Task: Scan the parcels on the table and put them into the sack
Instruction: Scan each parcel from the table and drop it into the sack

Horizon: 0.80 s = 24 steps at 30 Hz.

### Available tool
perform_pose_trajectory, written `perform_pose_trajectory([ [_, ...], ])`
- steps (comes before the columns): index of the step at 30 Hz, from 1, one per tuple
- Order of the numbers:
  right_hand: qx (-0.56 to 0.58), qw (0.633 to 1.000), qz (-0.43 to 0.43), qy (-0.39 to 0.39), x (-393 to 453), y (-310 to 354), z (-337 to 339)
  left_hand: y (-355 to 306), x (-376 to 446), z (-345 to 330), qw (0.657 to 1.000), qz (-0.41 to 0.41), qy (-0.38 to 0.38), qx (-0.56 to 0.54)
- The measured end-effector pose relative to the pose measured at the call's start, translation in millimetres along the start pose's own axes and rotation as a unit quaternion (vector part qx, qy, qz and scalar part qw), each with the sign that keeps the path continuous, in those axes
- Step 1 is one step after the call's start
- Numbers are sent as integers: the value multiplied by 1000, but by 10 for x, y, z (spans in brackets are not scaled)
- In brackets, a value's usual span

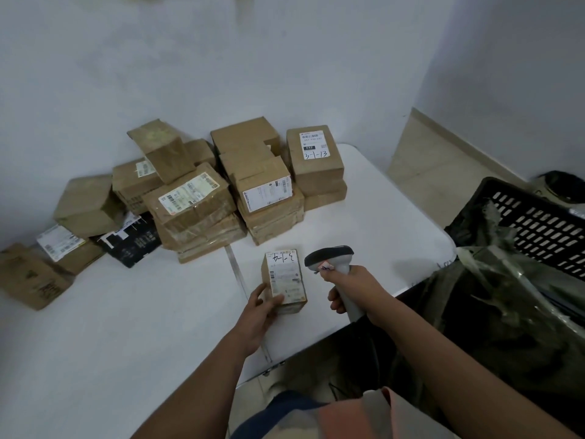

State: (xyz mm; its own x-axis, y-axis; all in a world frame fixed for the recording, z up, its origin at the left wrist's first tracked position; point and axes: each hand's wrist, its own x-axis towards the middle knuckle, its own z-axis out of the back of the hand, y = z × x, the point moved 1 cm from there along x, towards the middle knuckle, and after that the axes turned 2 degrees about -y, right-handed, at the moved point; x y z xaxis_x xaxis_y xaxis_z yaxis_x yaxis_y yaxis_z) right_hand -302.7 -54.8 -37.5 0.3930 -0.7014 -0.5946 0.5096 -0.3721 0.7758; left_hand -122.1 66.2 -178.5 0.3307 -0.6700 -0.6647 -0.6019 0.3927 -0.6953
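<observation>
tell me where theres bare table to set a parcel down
Bare patches: the white table left of the left hand, and the stretch between the scanner and the labelled stack. Crowded: the far left, where the parcel pile sits against the wall.

A white tabletop [133, 337] stands against a pale wall and carries the parcels. At its far side a heap of brown cardboard boxes [202, 198] is piled, several bearing white labels; the box at the right end [313, 155] is marked by hand on its label. A black box [131, 240] lies at the foot of the heap, and a brown carton [30, 277] sits at the far left. Nearer the front edge, apart from the heap, one small labelled box [286, 278] rests on the tabletop, a metal seam [237, 274] just left of it
</observation>
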Motion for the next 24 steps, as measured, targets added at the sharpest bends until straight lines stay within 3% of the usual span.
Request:
perform_pose_trajectory([
  [2,5,1000,0,2,8,19,-29,-48,38,38,998,-20,-2,55],
  [6,21,1000,-4,-10,27,26,-74,-231,72,56,959,-119,-144,214],
  [8,24,1000,-8,-17,30,25,-88,-270,63,-27,940,-138,-165,264],
  [12,7,1000,-3,-16,18,53,-92,-155,29,-259,907,-129,-158,368],
  [17,-45,999,14,6,-10,228,-57,-84,127,-217,891,-140,-136,410],
  [24,-61,998,21,19,-20,424,-62,-93,166,-115,918,-164,-87,349],
])
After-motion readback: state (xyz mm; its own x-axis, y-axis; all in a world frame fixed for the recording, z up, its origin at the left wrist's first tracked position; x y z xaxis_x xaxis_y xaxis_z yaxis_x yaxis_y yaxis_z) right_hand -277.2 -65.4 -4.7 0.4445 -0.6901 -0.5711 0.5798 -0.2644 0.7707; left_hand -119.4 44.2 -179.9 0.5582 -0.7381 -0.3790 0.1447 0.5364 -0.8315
